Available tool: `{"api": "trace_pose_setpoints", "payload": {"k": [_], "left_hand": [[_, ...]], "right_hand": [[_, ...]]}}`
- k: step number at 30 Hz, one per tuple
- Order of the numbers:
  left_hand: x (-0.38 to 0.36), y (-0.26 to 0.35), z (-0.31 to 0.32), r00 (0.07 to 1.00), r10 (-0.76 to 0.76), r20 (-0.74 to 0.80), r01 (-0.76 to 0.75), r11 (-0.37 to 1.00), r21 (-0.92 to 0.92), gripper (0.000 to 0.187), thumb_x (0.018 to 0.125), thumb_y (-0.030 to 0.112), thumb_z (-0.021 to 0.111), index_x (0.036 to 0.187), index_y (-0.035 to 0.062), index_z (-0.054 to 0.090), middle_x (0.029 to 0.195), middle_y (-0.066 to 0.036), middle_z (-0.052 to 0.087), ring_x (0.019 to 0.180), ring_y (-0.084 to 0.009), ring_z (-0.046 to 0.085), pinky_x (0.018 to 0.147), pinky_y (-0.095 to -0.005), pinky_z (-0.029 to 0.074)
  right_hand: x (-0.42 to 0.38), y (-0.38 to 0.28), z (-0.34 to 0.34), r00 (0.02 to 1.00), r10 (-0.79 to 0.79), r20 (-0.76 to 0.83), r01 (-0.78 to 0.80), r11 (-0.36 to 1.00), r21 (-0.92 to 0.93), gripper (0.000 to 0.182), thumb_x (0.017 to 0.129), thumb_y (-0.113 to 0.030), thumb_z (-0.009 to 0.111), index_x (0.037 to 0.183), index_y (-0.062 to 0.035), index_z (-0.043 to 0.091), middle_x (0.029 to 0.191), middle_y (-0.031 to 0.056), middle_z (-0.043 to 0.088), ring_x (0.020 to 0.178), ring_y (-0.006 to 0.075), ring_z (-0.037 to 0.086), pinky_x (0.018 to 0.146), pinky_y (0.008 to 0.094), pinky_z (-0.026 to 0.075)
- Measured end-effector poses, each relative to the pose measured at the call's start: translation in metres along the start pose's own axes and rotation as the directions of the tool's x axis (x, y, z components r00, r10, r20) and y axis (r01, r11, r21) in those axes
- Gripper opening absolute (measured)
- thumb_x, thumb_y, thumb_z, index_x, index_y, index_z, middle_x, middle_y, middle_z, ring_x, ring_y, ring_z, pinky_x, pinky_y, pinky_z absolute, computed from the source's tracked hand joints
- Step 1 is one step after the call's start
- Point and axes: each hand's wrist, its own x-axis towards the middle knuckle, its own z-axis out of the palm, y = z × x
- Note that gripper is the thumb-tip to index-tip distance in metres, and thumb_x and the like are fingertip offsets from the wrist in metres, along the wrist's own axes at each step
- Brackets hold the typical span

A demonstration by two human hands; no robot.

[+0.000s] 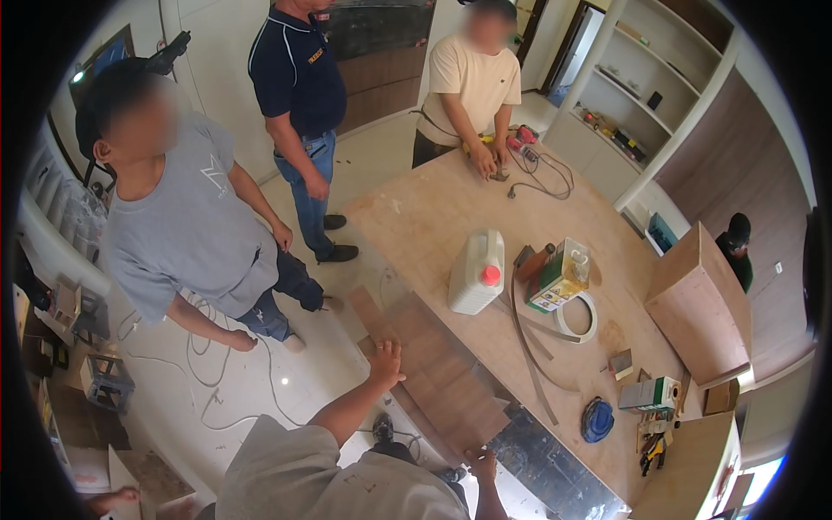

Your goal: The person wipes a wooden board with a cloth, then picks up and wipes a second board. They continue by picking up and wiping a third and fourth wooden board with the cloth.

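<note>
Brown wood-grain sheets (pixel 451 394) lie along the near edge of the worktable, partly overlapping. My left hand (pixel 386 362) rests on the far left part of the sheets, fingers stretched out over the surface. At the near right corner, my right hand (pixel 481 465) grips the sheet edge, with its fingers partly hidden below. A dark smooth panel (pixel 550 468) shows on the table just right of the sheets.
The big plywood table (pixel 416 204) bears a white jug with a red cap (pixel 477 273), a metal can (pixel 559 277), a tape roll (pixel 575 318), curved strips and a blue coiled item (pixel 597 419). Across it, a co-worker (pixel 475 87) handles a tool. Two people stand left; cables (pixel 208 373) cross the floor.
</note>
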Motion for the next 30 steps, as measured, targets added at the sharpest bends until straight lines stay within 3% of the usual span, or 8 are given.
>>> {"api": "trace_pose_setpoints", "payload": {"k": [16, 19, 22, 26, 30], "left_hand": [[0.003, -0.001, 0.005, 1.0, -0.003, -0.006, 0.003, 1.0, -0.009, 0.11, 0.069, 0.045, 0.093, 0.155, 0.0085, 0.034, 0.157, -0.02, 0.035, 0.15, -0.0435, 0.031, 0.103, -0.0722, 0.046], [0.003, -0.002, 0.008, 1.0, -0.001, -0.021, 0.001, 1.0, -0.02, 0.11, 0.069, 0.045, 0.093, 0.155, 0.0089, 0.035, 0.157, -0.019, 0.036, 0.15, -0.0434, 0.031, 0.102, -0.0737, 0.046], [0.002, -0.001, 0.004, 1.0, -0.005, -0.013, 0.005, 1.0, -0.027, 0.109, 0.069, 0.044, 0.093, 0.155, 0.0091, 0.035, 0.156, -0.02, 0.036, 0.15, -0.0435, 0.031, 0.103, -0.0714, 0.046], [-0.002, -0.008, 0.012, 0.998, 0.012, -0.069, -0.019, 0.995, -0.102, 0.109, 0.07, 0.042, 0.093, 0.156, 0.0095, 0.034, 0.154, -0.022, 0.039, 0.149, -0.0441, 0.032, 0.109, -0.0606, 0.046], [-0.029, -0.002, 0.015, 0.972, -0.179, -0.152, 0.102, 0.906, -0.41, 0.108, 0.074, 0.04, 0.091, 0.156, 0.0026, 0.031, 0.155, -0.027, 0.038, 0.144, -0.0462, 0.04, 0.111, -0.0537, 0.045]], "right_hand": [[-0.002, -0.01, -0.007, 0.998, 0.032, 0.047, -0.029, 0.998, -0.059, 0.063, 0.081, -0.042, 0.086, 0.117, 0.0049, 0.064, 0.082, 0.0163, 0.075, 0.059, 0.0225, 0.074, 0.051, 0.0347, 0.058], [-0.013, -0.045, -0.029, 0.964, 0.223, 0.146, -0.227, 0.974, 0.006, 0.072, 0.072, -0.053, 0.087, 0.118, -0.0001, 0.071, 0.117, 0.0228, 0.073, 0.113, 0.0399, 0.07, 0.093, 0.0511, 0.054], [0.001, -0.014, -0.01, 0.996, 0.068, 0.065, -0.064, 0.996, -0.069, 0.057, 0.081, -0.041, 0.085, 0.11, 0.0055, 0.07, 0.08, 0.0149, 0.075, 0.058, 0.0202, 0.073, 0.049, 0.0326, 0.057], [0.0, -0.031, -0.029, 0.968, 0.117, 0.222, -0.129, 0.991, 0.037, 0.049, 0.082, -0.036, 0.085, 0.101, 0.0065, 0.071, 0.078, 0.0126, 0.074, 0.057, 0.0184, 0.071, 0.048, 0.031, 0.056], [-0.01, -0.05, -0.055, 0.93, 0.111, 0.351, -0.204, 0.949, 0.241, 0.038, 0.087, -0.029, 0.082, 0.098, 0.0062, 0.071, 0.077, 0.0115, 0.073, 0.058, 0.0181, 0.07, 0.047, 0.0294, 0.055]]}}
